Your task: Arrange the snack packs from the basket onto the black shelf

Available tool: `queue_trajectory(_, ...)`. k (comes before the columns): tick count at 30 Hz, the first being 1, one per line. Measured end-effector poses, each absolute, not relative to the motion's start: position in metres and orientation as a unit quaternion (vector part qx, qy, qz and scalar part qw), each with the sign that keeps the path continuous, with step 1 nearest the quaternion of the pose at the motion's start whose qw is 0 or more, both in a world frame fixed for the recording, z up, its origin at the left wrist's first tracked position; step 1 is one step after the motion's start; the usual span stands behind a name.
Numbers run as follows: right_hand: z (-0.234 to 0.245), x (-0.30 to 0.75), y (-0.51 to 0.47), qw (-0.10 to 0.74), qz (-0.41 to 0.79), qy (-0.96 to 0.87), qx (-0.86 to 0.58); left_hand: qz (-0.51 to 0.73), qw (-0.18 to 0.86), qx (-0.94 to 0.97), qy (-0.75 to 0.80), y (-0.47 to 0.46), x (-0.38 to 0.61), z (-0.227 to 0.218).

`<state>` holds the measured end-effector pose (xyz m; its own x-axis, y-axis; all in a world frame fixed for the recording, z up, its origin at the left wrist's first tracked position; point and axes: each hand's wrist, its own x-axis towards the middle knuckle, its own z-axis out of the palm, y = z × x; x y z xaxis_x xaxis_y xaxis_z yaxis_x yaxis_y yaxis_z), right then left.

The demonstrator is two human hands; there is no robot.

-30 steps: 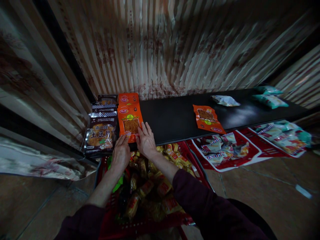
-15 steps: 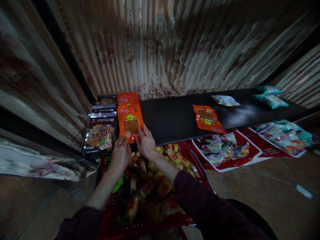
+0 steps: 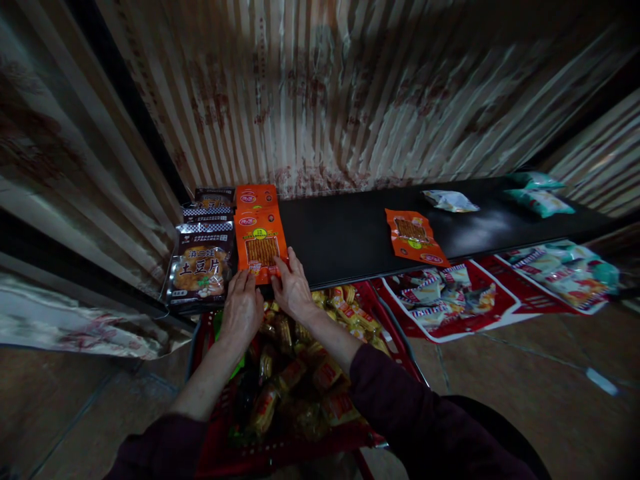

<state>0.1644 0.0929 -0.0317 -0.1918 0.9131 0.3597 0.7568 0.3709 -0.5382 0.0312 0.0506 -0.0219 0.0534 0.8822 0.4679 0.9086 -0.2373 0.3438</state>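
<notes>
An orange snack packet [image 3: 260, 245] lies at the left end of a black shelf [image 3: 350, 233], on top of a row of like orange packets. My left hand [image 3: 242, 307] rests at its lower left corner, fingers stretched flat. My right hand [image 3: 291, 287] lies at its lower right edge, fingers extended and touching the packet. Dark potato-chip packets [image 3: 203, 267] lie overlapped just to the left. Below my arms stands a red basket [image 3: 280, 450] full of yellow and orange snack packs.
Another orange packet [image 3: 415, 237] lies alone mid-shelf. A pale packet [image 3: 449, 200] and green packets [image 3: 537, 193] lie farther right. Red banners with snack pictures [image 3: 450, 300] hang under the shelf front. A corrugated wall stands behind; brown floor lies to the right.
Both hands stay at the front orange packet; the right fingers have shifted slightly along its right edge. The view has barely moved.
</notes>
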Motion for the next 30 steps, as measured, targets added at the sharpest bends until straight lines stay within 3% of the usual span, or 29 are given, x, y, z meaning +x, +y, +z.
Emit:
queue_trajectory(13,-0.032,0.172,0.076,0.393,0.094,-0.763,-0.505,-0.279,0.053,-0.762,-0.582,0.039,0.040,-0.016)
queue_trajectory(25,-0.036,0.180,0.052,0.370,0.104,-0.790,-0.477,-0.230,0.060,-0.776,-0.584,0.026,0.043,-0.020)
queue_trajectory(30,-0.032,0.186,0.051,0.385,0.110,-0.786,-0.472,-0.263,0.051,-0.780,-0.566,0.023,0.038,-0.019)
